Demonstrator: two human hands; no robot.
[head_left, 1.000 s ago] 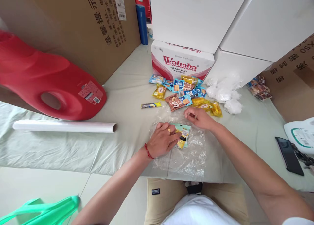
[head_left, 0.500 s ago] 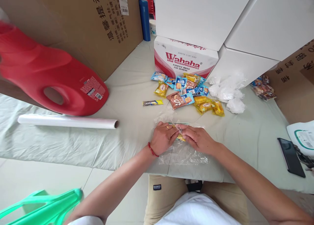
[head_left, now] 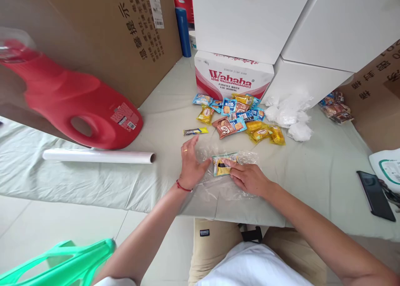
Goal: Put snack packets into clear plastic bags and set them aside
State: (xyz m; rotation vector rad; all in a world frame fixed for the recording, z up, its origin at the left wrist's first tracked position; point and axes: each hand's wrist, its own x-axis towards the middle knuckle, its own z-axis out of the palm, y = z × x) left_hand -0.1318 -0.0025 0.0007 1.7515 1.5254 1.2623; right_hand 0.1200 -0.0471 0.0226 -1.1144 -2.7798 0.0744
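Note:
A small snack packet (head_left: pixel 218 168), yellow with a pale green edge, lies on a crinkled sheet of clear plastic film (head_left: pixel 215 190) near the table's front edge. My right hand (head_left: pixel 250 178) is closed at the packet's right end, its fingertips pressing on it and covering that part. At the film's left side, my left hand (head_left: pixel 191 164) is open with the fingers spread and the thumb pointing toward the packet. Whether the left fingers touch the film I cannot tell. Just beyond that hand is a thin yellow and dark snack stick (head_left: pixel 195 131).
Several wrapped snacks (head_left: pixel 229 128) are heaped before a Wahaha carton (head_left: pixel 233 75). Crumpled white plastic bundles (head_left: pixel 287 113) sit right of them. A white film roll (head_left: pixel 100 156) and red jug (head_left: pixel 93 107) are at left, a phone (head_left: pixel 376 195) at right.
My left hand has come off the packet, moved left and opened. My right hand has stayed on the packet, which now shows more. The camera view has shifted slightly.

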